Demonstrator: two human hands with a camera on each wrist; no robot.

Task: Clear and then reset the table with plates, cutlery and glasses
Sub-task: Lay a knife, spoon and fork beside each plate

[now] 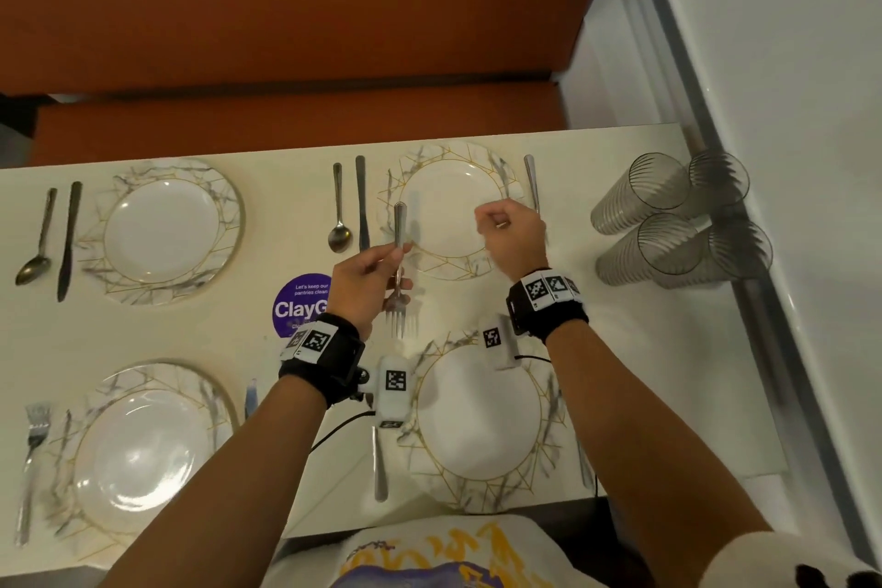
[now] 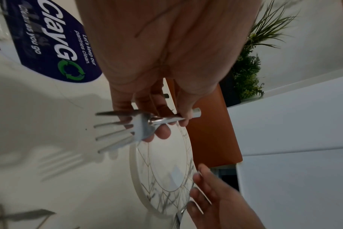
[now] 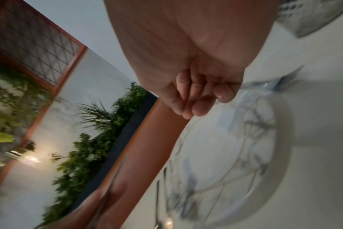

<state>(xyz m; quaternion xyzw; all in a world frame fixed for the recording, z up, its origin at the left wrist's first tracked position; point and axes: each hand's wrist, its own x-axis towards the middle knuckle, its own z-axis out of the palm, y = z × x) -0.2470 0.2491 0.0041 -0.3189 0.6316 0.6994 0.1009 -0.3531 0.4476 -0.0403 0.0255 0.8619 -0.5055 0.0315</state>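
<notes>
The left hand (image 1: 362,282) pinches a fork (image 1: 398,272) by its handle, tines pointing back at the person, held above the table (image 1: 635,349) just left of the far-right plate (image 1: 448,205), probably so it can be carried off or re-laid beside that setting. The right hand (image 1: 513,234) hovers over the same plate, fingers curled on nothing, near another utensil (image 1: 530,179) at the plate's right, likely its next pick.
</notes>
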